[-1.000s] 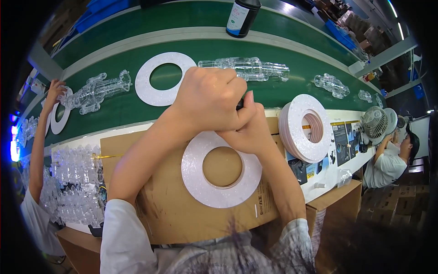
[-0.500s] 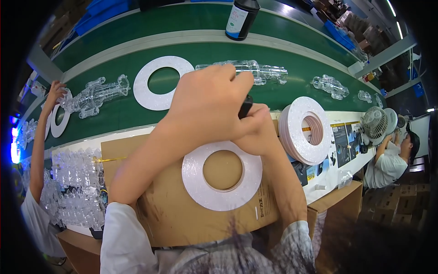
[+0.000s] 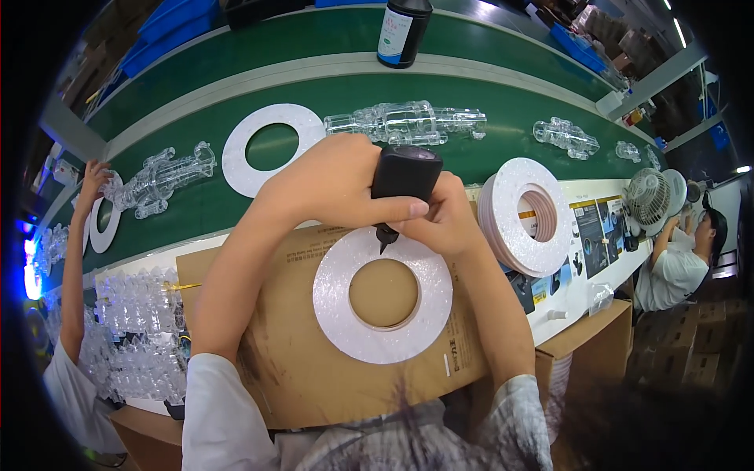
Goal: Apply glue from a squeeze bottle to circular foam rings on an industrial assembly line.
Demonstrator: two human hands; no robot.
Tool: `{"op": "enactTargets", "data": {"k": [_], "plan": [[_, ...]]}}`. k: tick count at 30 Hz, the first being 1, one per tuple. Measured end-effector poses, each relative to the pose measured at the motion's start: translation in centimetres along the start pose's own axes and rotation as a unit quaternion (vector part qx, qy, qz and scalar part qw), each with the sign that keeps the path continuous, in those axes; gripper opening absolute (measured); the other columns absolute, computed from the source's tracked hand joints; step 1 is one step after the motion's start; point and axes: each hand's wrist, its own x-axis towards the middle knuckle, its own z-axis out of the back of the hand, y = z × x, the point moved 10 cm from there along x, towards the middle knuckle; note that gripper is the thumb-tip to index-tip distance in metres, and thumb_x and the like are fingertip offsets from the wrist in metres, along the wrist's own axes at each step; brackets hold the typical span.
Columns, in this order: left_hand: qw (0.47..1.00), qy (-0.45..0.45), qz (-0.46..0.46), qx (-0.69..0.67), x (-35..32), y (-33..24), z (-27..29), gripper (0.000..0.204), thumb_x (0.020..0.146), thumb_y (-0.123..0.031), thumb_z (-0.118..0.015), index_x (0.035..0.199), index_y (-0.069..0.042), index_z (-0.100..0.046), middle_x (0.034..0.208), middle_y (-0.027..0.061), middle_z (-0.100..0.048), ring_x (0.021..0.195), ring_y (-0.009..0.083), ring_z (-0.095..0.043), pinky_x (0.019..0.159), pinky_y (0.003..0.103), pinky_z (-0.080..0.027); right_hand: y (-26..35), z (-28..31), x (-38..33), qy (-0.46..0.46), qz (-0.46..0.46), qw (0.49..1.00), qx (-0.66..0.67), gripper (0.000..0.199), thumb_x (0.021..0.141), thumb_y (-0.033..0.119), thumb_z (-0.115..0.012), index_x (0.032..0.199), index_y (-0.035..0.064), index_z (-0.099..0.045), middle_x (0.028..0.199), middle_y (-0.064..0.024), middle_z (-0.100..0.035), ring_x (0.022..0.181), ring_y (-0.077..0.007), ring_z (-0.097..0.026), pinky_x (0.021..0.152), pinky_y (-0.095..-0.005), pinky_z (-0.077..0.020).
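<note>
- Nearest me, the white foam ring point(image 3: 382, 296) lies flat on a cardboard sheet point(image 3: 298, 353), just under my hands. It looks loose there, so I judge it could slide or turn if the tip pushes sideways, and the line I am laying would wander off the rim.
- My left hand point(image 3: 330, 184) is clenched around the black bottle point(image 3: 404, 174), thumb across its front. The bottle's tip point(image 3: 383, 235) points down at the ring's inner top edge; whether it touches the foam I cannot tell.
- My right hand point(image 3: 444, 224) is curled against the bottle's lower right side, steadying it. With both hands squeezing, too much pressure could, I think, let out a blob instead of a thin bead.
- My forearms hide part of the ring's near-left side, so I could smear anything wet there.
- To the right of my hands stands a stack of rings point(image 3: 525, 216), leaning up; a nudge from my elbow might topple it.
- Beyond my hands, on the green belt point(image 3: 503, 125), lie another ring point(image 3: 271, 147) and clear plastic toy parts point(image 3: 408, 123).
</note>
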Motion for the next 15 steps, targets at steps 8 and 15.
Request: {"op": "enactTargets", "data": {"k": [8, 15], "plan": [[0.999, 0.007, -0.031, 0.037, 0.3, 0.4, -0.4, 0.041, 0.081, -0.049, -0.071, 0.063, -0.013, -0.072, 0.052, 0.0097, -0.059, 0.048, 0.0312, -0.057, 0.05, 0.037, -0.046, -0.9, -0.2, 0.0, -0.009, 0.022, 0.999, -0.038, 0.019, 0.079, 0.002, -0.074, 0.097, -0.0017, -0.068, 0.089, -0.0027, -0.068, 0.082, -0.0082, -0.063, 0.075, -0.0257, -0.0531], [0.999, 0.01, -0.042, -0.018, 0.4, 0.5, -0.7, 0.035, 0.08, -0.042, -0.073, 0.068, -0.009, -0.068, 0.055, 0.0111, -0.059, 0.05, 0.031, -0.056, 0.05, 0.037, -0.044, -1.3, -0.1, -0.1, -0.019, -0.004, 1.0, -0.012, 0.017, 0.08, 0.002, -0.075, 0.095, -0.0022, -0.068, 0.088, -0.0023, -0.068, 0.081, -0.0074, -0.063, 0.072, -0.0251, -0.053]]}}
